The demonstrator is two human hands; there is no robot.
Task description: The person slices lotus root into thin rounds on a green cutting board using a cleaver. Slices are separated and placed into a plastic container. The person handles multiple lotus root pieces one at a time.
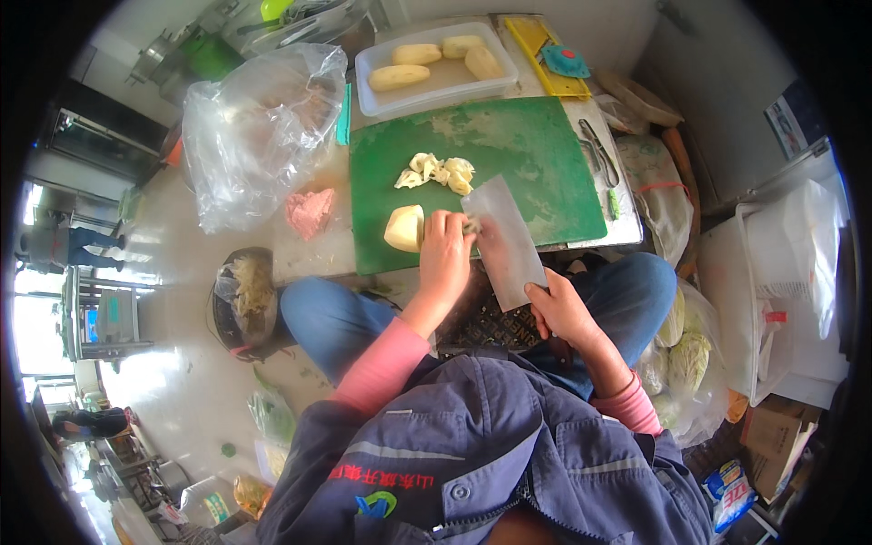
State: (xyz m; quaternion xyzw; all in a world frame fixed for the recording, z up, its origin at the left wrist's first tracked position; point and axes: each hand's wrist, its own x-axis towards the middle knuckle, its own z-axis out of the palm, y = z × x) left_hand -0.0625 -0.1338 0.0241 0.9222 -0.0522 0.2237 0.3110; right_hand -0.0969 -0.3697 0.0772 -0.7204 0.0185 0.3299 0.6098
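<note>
A metal cleaver (505, 246) is gripped at its handle by my right hand (560, 304), its broad blade over the near edge of a green cutting board (538, 157). My left hand (446, 242) rests at the board's near edge, fingers bent, by a piece of peeled root vegetable (405, 229), perhaps lotus root. Its fingertips are at a small pale slice (471, 226) beside the blade; whether they pinch it is unclear. Cut pale slices (436, 172) lie in a loose heap farther up the board. Whole peeled roots (399, 77) sit in a plastic tub (437, 101) beyond the board.
A yellow slicer (545, 60) and a peeler (599, 151) lie by the board. To the left are a clear plastic bag (259, 136), a pink cloth (310, 213) and a lined bucket (246, 306). Bagged cabbages (689, 361) stand at right. Another person (75, 246) stands far left.
</note>
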